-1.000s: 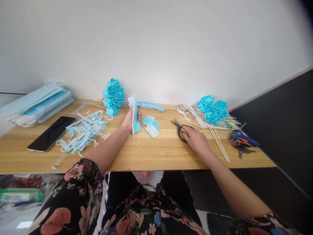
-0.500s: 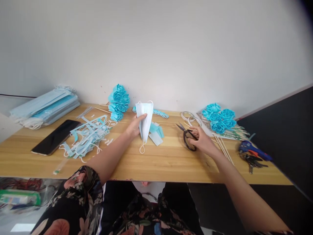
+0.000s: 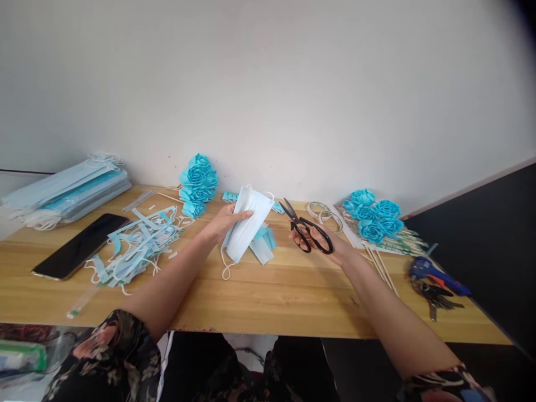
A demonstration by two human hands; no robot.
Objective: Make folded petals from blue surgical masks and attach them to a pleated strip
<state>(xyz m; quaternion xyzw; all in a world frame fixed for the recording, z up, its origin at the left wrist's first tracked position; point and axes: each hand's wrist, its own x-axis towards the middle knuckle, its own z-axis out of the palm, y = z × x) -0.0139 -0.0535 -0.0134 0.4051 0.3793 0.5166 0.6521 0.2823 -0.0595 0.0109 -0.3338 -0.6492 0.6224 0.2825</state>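
Note:
My left hand [image 3: 228, 221] grips a pale blue face mask [image 3: 250, 224] by its side, thumb across the front. The mask is tilted, with one white ear loop hanging from its lower end and another at the top. In my right hand [image 3: 324, 240] is a pair of black-handled scissors [image 3: 310, 228], lifted off the table, blades pointing up and left toward the mask. The fingers are partly hidden behind the handles. Beneath the mask lie cut blue and white mask pieces [image 3: 263, 245], and a pleated blue strip [image 3: 230, 197] is partly covered behind it.
At left are a mask stack [image 3: 71, 190], a phone [image 3: 79, 245] and a heap of cut strips [image 3: 142, 245]. Blue fabric roses [image 3: 196, 184] stand by the wall. At right are tape rolls [image 3: 330, 218], more roses [image 3: 372, 215], wooden sticks [image 3: 381, 268], a blue glue gun [image 3: 435, 276] and keys [image 3: 438, 298].
My right hand has raised the scissors from the table and moved them left, toward the mask. My left hand has tilted the mask and turned its broad front into view.

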